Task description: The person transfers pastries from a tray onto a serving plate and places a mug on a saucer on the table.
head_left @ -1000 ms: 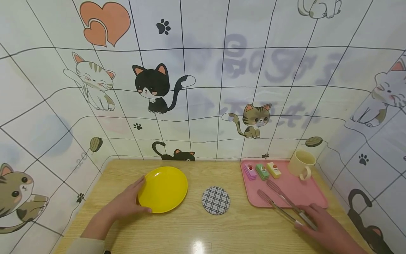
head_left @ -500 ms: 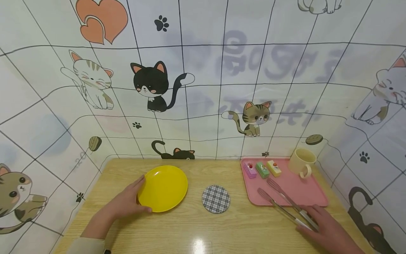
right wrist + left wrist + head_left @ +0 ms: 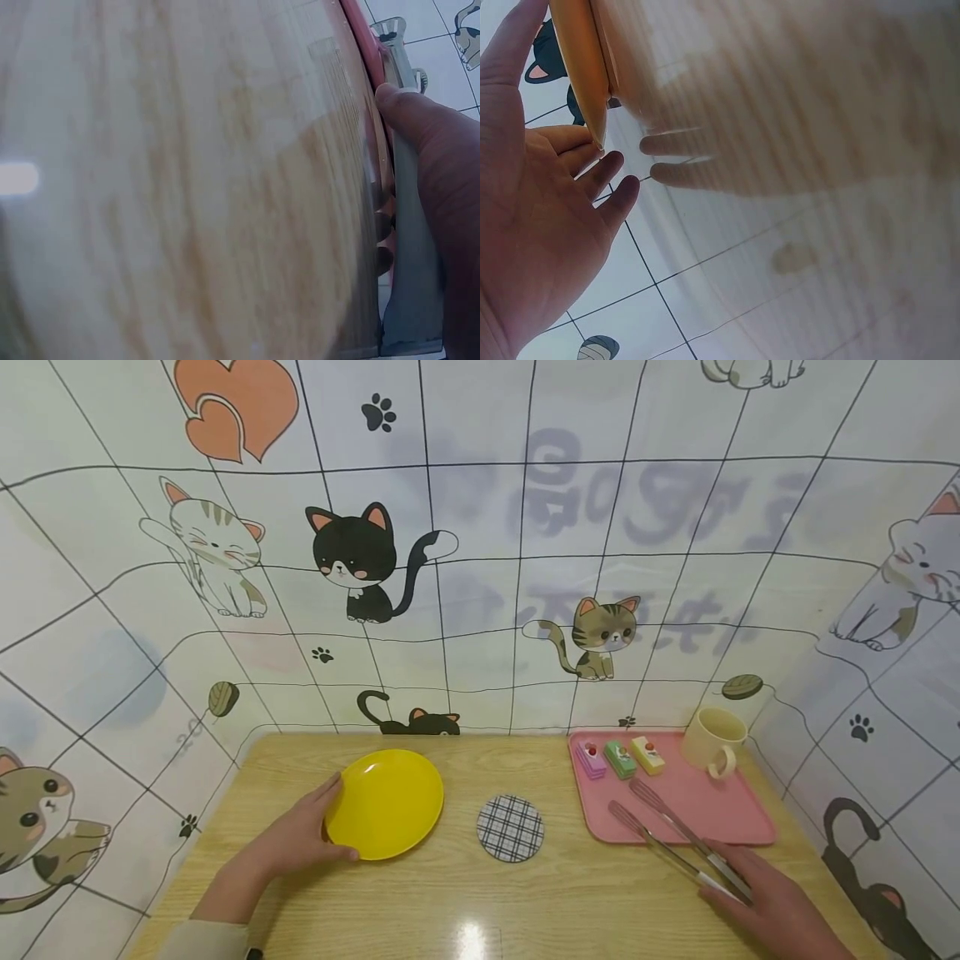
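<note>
My left hand (image 3: 296, 835) holds the left rim of a round yellow plate (image 3: 386, 803), thumb at the near edge and fingers at the far side. In the left wrist view the plate (image 3: 581, 64) is seen edge-on between thumb and fingers. On the right, my right hand (image 3: 765, 889) grips metal tongs (image 3: 720, 867) with two whisk-shaped tips. Those tips are spread apart over a pink tray (image 3: 723, 818). Just beyond them sit three small toy cake slices: purple (image 3: 592, 761), green (image 3: 620, 760) and yellow (image 3: 647, 756). The tongs' handle (image 3: 412, 255) fills much of the right wrist view's right side.
A cream mug (image 3: 711, 742) stands at the tray's back right corner, its handle toward me. Between plate and tray lies a round checked coaster (image 3: 510, 828). Walls printed with cats (image 3: 356, 560) border the wooden table (image 3: 420, 910) at the back and sides.
The right hand has shifted very slightly on the tongs, its thumb a little nearer to me. The left hand and the plate stay where they were. The head view has tilted slightly.
</note>
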`<state>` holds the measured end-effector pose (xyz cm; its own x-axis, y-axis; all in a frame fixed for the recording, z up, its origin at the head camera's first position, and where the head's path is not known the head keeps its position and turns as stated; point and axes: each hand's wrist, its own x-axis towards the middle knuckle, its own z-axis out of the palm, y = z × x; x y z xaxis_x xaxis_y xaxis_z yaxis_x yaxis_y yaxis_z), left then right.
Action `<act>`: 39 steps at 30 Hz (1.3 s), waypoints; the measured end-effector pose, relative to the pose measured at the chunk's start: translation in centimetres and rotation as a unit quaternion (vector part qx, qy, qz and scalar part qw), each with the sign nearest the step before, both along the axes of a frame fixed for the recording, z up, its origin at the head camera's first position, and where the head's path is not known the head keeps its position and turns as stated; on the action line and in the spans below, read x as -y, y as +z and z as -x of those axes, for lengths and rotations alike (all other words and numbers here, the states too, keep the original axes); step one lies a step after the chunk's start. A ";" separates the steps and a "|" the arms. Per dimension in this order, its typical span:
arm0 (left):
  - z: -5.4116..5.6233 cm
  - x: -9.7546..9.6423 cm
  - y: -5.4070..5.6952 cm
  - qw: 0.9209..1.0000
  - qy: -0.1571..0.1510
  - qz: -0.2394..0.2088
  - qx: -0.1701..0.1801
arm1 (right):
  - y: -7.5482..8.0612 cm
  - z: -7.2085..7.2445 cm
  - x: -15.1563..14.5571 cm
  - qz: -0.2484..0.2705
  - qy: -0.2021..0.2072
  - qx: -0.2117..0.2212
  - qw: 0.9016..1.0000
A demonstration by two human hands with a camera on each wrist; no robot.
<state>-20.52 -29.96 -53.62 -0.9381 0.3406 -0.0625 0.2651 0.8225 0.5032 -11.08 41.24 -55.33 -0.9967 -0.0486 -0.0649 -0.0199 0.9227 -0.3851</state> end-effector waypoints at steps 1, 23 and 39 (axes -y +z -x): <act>0.0 0.0 0.0 1.000 0.001 0.000 0.002 | 0.0 -0.1 0.0 -0.001 -0.002 0.002 1.000; -0.2 -0.2 0.6 1.000 0.003 -0.003 0.006 | 1.0 -0.6 1.3 -0.015 0.014 -0.080 0.997; 0.1 -0.2 0.2 1.000 0.000 -0.002 0.000 | 2.8 1.1 4.5 -0.033 0.028 -0.150 0.988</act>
<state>-20.60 -29.80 -53.39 -0.9382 0.3407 -0.0614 0.2647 0.8202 0.5072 -12.21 36.74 -52.54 -0.9675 -0.1100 0.2276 -0.1760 0.9395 -0.2939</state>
